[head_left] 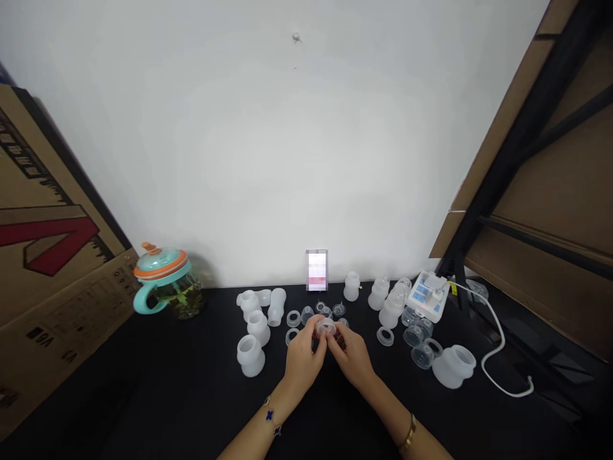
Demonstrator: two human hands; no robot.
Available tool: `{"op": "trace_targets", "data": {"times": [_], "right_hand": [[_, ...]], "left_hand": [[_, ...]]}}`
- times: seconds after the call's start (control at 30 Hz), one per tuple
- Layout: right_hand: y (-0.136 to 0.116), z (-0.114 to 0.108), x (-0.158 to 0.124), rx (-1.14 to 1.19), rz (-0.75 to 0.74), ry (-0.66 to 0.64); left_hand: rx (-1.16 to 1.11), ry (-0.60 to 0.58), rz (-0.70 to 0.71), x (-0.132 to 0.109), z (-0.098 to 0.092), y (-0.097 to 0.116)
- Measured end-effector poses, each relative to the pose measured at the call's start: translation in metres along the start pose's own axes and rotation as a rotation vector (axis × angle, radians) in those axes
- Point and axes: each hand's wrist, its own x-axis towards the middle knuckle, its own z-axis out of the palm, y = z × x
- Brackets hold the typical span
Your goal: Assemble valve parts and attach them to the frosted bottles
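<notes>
My left hand (306,351) and my right hand (351,354) are closed together around a translucent bottle ring (326,326), thumbs and fingertips pinching its rim. Whether a nipple sits inside it is too small to tell. Just beyond the fingers lie several clear nipples (339,310) and a clear dome cap (307,314). A loose ring (294,318) rests to the left of them, and another ring (292,336) is partly covered by my left hand. To the right of my right hand lies a further ring (385,336).
Several frosted bottle bodies (251,356) stand at left. Bottles with tops (391,308), clear caps (422,354) and a wide bottle (454,367) are at right, near a power strip (428,296) with a white cable (500,338). A lidded teapot (165,281) and a phone (317,269) stand near the wall.
</notes>
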Motion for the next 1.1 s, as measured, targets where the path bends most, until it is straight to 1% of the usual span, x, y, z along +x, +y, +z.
{"op": "trace_targets", "data": {"times": [0.23, 0.4, 0.5, 0.77, 1.1], "right_hand": [[0.0012, 0.0000, -0.0009, -0.008, -0.037, -0.005], [0.0015, 0.0000, 0.0001, -0.002, -0.048, 0.013], [-0.0005, -0.0010, 0.0008, -0.013, -0.049, 0.015], [-0.0017, -0.0018, 0.0001, 0.010, -0.038, 0.004], [0.0015, -0.0004, -0.0002, -0.011, -0.030, 0.013]], "left_hand": [[0.014, 0.016, -0.007, 0.0007, -0.0011, 0.0036], [-0.013, 0.036, 0.015, 0.0011, 0.0004, 0.0022], [-0.030, 0.041, -0.001, 0.0009, 0.0005, 0.0025], [-0.047, 0.029, -0.026, 0.0014, -0.0017, 0.0066], [-0.088, 0.005, -0.070, 0.0024, 0.0001, 0.0056]]}}
